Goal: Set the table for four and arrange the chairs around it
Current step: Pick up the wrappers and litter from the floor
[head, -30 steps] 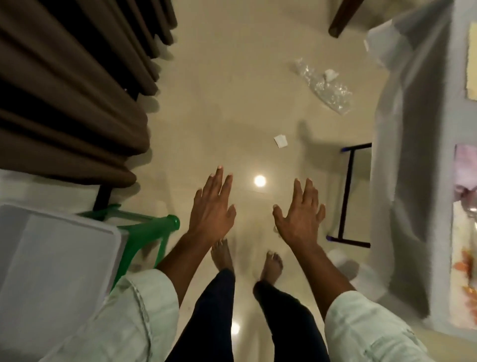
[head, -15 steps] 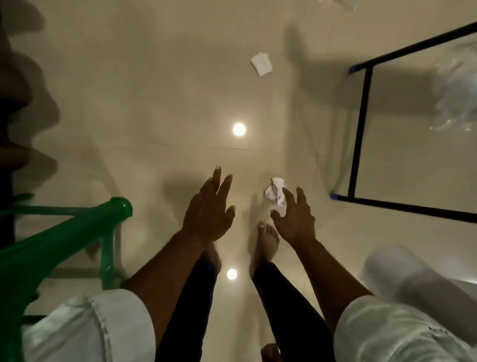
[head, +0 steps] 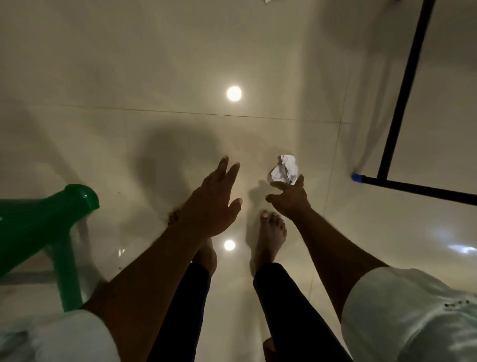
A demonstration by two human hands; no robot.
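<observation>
I look straight down at a glossy tiled floor. A crumpled white paper (head: 285, 169) lies on the floor in front of my bare feet. My right hand (head: 290, 197) reaches down beside it, fingers spread and relaxed, its fingertips at the paper's near edge; whether they touch it I cannot tell. My left hand (head: 213, 204) hovers open to the left, fingers straight, holding nothing. A green plastic chair (head: 51, 219) stands at the left edge, only its leg and frame in view. The black metal frame of the table (head: 402, 103) shows at the upper right.
The table frame's floor bar (head: 413, 187) has a blue cap (head: 357, 178) close to my right hand. Ceiling lights reflect as bright spots on the tiles. Another scrap of white paper (head: 268, 1) peeks in at the top edge.
The view has dropped lower toward the floor. My right hand has moved down and forward to the crumpled paper. The left hand stays spread beside it.
</observation>
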